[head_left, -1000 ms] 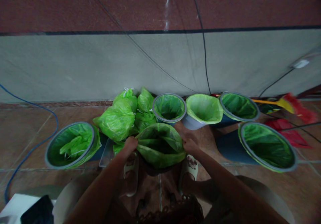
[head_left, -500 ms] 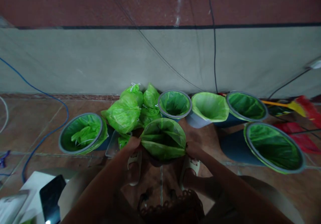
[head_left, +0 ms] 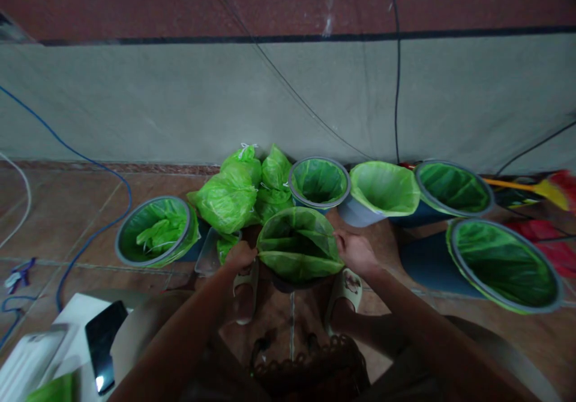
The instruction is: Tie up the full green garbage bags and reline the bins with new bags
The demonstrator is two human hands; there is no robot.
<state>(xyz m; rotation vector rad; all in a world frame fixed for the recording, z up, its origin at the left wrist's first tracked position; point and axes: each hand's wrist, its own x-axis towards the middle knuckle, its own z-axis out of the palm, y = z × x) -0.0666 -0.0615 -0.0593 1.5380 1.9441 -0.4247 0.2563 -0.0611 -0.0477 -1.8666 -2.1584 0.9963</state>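
A green bin liner (head_left: 299, 265) is spread over the mouth of a bin between my feet, its top open toward me. My left hand (head_left: 242, 257) is closed on the liner's left edge. On the opposite side, my right hand (head_left: 357, 252) grips the liner's right edge near the rim. Most of the bin under the liner is hidden; only a dark lower part (head_left: 288, 284) shows. Just behind it stand a lined bin (head_left: 319, 205) with a grey rim and a pale bin (head_left: 353, 211) with a green liner folded over its edge.
Tied green bags (head_left: 227, 201) lean by the wall, beside a clear plastic tub (head_left: 207, 255). A lined bin (head_left: 120, 249) lies tilted at left; two more bins (head_left: 427, 261) (head_left: 405, 215) are at right. A phone (head_left: 101, 342) lies at lower left near a blue hose (head_left: 96, 231).
My right hand has moved up and inward along the liner's right edge. My left hand keeps its hold. The whole view has shifted slightly.
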